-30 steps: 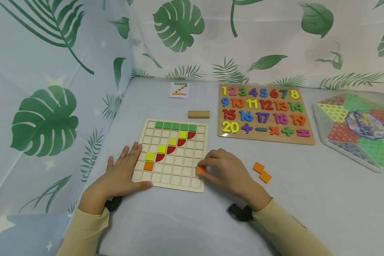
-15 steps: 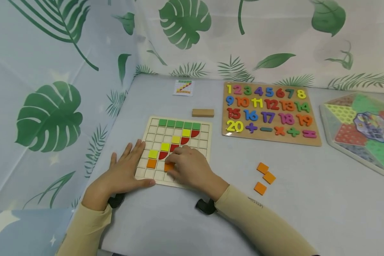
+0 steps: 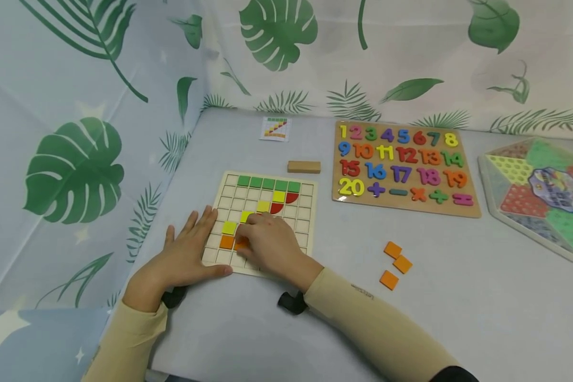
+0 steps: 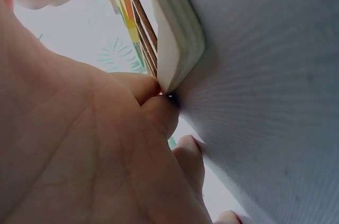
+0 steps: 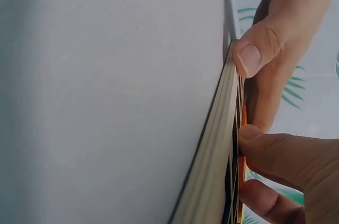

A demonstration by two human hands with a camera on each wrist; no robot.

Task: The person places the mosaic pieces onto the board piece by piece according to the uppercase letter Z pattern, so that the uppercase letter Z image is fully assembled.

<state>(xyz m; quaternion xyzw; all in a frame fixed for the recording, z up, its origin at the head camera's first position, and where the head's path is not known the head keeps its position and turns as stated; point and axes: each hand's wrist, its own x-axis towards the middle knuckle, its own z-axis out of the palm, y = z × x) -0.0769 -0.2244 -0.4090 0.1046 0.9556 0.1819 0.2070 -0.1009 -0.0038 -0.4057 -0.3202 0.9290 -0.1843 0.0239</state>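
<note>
A pale wooden grid board (image 3: 303, 213) lies on the table. Green squares line its top row; yellow squares (image 3: 228, 227) and red quarter-round pieces (image 3: 291, 198) step diagonally below. My left hand (image 3: 179, 262) rests along the board's left side, fingers spread; in the left wrist view its fingers touch the board corner (image 4: 183, 49). Over the lower left cells, my right hand (image 3: 272, 241) pinches an orange square tile (image 3: 241, 244), right beside another orange tile (image 3: 226, 242). The right wrist view has the thumb and a finger low at the board's face. The right hand hides several cells.
Three loose orange tiles (image 3: 392, 250) lie right of the board. Behind it are a wooden block (image 3: 304, 167) and a small pattern card (image 3: 275, 129). A number puzzle board (image 3: 407, 207) and a hexagonal game board (image 3: 515, 199) stand to the right.
My right hand has carried the orange tile leftward from the board's right edge to the cell beside the placed orange tile. The left hand stays at the board's edge. The head view shifted slightly.
</note>
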